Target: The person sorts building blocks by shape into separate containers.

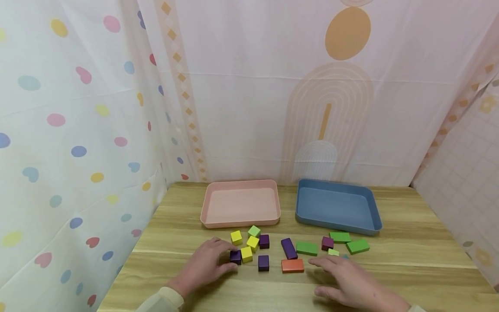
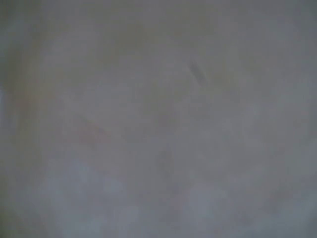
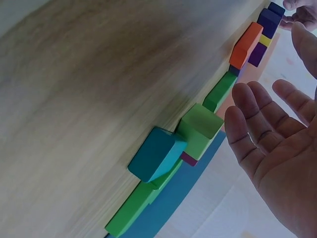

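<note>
My left hand (image 1: 206,263) is low at the left of the blocks, with thumb and index finger either side of a purple cube (image 1: 235,257). In the right wrist view that left hand (image 3: 302,12) shows small at the top right, close by the dark cubes. My right hand (image 1: 347,277) hovers over the right-hand blocks, fingers extended and thumb apart. Its palm (image 3: 292,163) holds nothing in the right wrist view. Nearest to it are a light green cube (image 3: 200,126), a teal block (image 3: 156,153) and an orange block (image 1: 292,265). The left wrist view is only a blur.
Yellow cubes (image 1: 246,254), more purple cubes (image 1: 263,263) and a long purple block (image 1: 289,248) lie mid-table. Several green blocks (image 1: 306,248) and a maroon cube (image 1: 327,243) lie rightward. Behind stand a pink tray (image 1: 241,225) and a blue tray (image 1: 337,226), before a hanging curtain (image 1: 249,130).
</note>
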Demonstrator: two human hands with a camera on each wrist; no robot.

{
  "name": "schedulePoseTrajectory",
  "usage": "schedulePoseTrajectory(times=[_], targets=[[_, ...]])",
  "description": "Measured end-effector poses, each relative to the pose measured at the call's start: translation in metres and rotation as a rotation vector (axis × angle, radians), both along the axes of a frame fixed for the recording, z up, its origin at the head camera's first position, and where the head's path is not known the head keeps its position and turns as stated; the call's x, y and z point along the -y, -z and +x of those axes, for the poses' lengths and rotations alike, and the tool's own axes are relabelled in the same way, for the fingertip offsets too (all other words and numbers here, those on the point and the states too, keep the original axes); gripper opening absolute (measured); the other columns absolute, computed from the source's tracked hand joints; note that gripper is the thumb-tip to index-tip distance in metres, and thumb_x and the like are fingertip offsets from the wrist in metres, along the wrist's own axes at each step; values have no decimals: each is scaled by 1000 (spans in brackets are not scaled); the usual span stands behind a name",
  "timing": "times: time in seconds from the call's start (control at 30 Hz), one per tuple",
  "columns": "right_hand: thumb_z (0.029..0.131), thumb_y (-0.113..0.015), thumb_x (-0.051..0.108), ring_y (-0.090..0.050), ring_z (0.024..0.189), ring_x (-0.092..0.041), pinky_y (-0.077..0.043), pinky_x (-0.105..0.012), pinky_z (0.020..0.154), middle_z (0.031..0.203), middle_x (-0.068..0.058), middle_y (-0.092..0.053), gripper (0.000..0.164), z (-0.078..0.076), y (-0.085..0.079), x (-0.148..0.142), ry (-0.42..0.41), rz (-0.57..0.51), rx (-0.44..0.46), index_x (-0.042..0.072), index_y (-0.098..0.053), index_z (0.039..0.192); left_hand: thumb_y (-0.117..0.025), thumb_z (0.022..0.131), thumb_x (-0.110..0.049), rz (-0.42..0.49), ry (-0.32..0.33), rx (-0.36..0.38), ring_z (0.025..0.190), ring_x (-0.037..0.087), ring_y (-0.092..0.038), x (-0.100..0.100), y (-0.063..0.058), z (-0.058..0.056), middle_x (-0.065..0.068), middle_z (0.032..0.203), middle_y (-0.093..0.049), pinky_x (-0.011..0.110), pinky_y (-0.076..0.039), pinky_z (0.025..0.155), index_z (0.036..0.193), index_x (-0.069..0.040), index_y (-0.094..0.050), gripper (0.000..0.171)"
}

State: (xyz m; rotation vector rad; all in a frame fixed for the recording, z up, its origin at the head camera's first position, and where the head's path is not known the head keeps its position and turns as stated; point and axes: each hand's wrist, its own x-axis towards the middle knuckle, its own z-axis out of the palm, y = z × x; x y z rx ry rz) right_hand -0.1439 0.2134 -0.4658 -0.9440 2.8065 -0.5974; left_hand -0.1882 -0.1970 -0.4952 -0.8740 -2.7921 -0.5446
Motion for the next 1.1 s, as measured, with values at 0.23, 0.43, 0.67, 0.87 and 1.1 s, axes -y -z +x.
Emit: schedulePoseTrajectory(times=[0.23, 0.43, 0.67, 0.87, 1.1], targets=[[92, -56, 63, -58, 118, -18, -51, -48, 90, 135, 4, -57, 63, -2, 1, 4, -7, -5, 14, 26, -52, 143, -78, 83, -45, -3, -3, 7, 104, 12, -57, -2, 1, -1, -11, 112, -68, 42, -48, 91, 116, -25, -69, 39], [93, -59, 59, -59, 111, -13, -53, -41, 84, 133, 4, -57, 63, -5, 1, 10, -38, -19, -20, 25, -51, 145, -79, 82, -43, -5, -3, -17, 104, 12, -58, -2, 3, -1, -11, 112, -68, 42, -49, 91, 116, -25, -69, 39], [93, -61, 56, -60, 109, -14, -53, -40, 85, 127, 5, -61, 60, -15, -2, 24, -22, -29, -38, 20, -55, 141, -78, 84, -42, -20, -17, 5, 105, 12, -57, -1, 4, -1, -10, 113, -68, 42, -48, 91, 117, -25, -69, 38], [94, -61, 54, -62, 112, -18, -52, -42, 89, 131, -1, -62, 62, -35, -8, 41, 7, -38, -86, 16, -55, 141, -77, 86, -42, -33, -21, 10, 105, 12, -57, -1, 4, 0, -10, 113, -68, 42, -48, 91, 117, -25, -69, 36], [94, -64, 50, -64, 105, -18, -52, -42, 86, 131, -2, -60, 59, -58, -13, 58, 41, -56, -76, 17, -54, 141, -77, 85, -41, -38, -26, -3, 105, 12, -57, -2, 4, 0, -10, 112, -68, 42, -48, 91, 117, -25, -69, 36]])
